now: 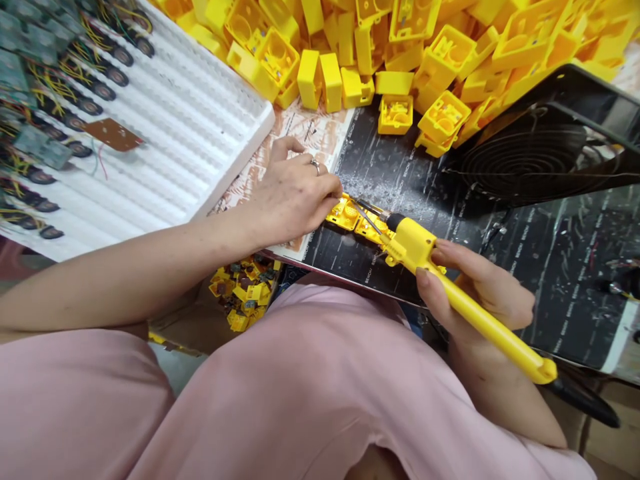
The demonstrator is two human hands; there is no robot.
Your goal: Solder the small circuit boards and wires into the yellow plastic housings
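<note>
My right hand (pixel 480 287) is wrapped round a yellow soldering iron (pixel 480 313), whose black cord end points down to the right. The iron's metal tip and a thin feed tube reach left over a row of small open yellow plastic housings (pixel 345 212) on the black bench mat. At the left end of that row is my left hand (pixel 300 187), with a ring on one finger. Its fingertips are pinched together against the nearest housing; what lies between them is hidden.
A white foam tray (pixel 200 120) at the left holds wired round parts and circuit boards (pixel 40 40). Yellow housings (pixel 395 113) are heaped at the back. A black framed fan (pixel 540 147) stands at the right. Below the bench edge is a box of small yellow parts (pixel 250 293).
</note>
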